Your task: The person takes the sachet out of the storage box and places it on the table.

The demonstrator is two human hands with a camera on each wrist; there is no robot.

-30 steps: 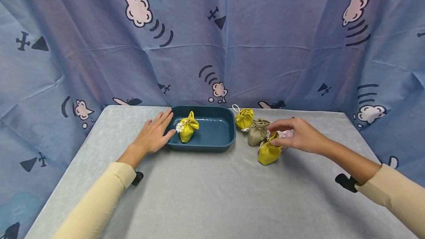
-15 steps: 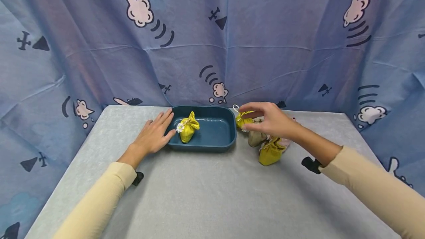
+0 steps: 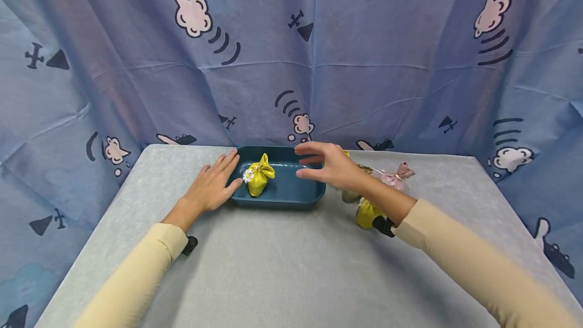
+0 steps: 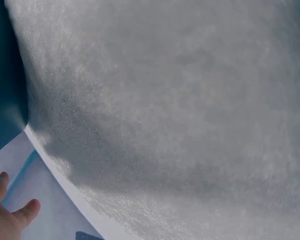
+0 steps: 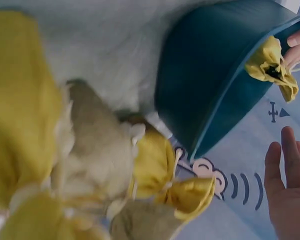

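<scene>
A dark teal rectangular tray (image 3: 291, 199) stands on the table, with a yellow drawstring pouch (image 3: 258, 180) bearing a white flower inside at its left. My left hand (image 3: 207, 186) rests with straight fingers on the tray's left end. Over the right end hovers my right hand (image 3: 334, 166), thumb and fingers apart, nothing between them. Right of the tray, partly behind that hand and forearm, are a pink pouch (image 3: 397, 178), a front yellow pouch (image 3: 366, 213) and a beige pouch (image 3: 349, 196). Another yellow pouch (image 5: 154, 159) shows beside the beige one in the right wrist view.
A grey cloth-covered table (image 3: 273, 267) holds everything. Behind it and at both sides hangs a blue printed curtain (image 3: 255, 90). Each wrist carries a small black camera, such as the right wrist camera (image 3: 383, 226).
My right hand has left the pouches at the right and moved left, empty, to over the tray's right end. The pink pouch has come into view. My left hand stays put.
</scene>
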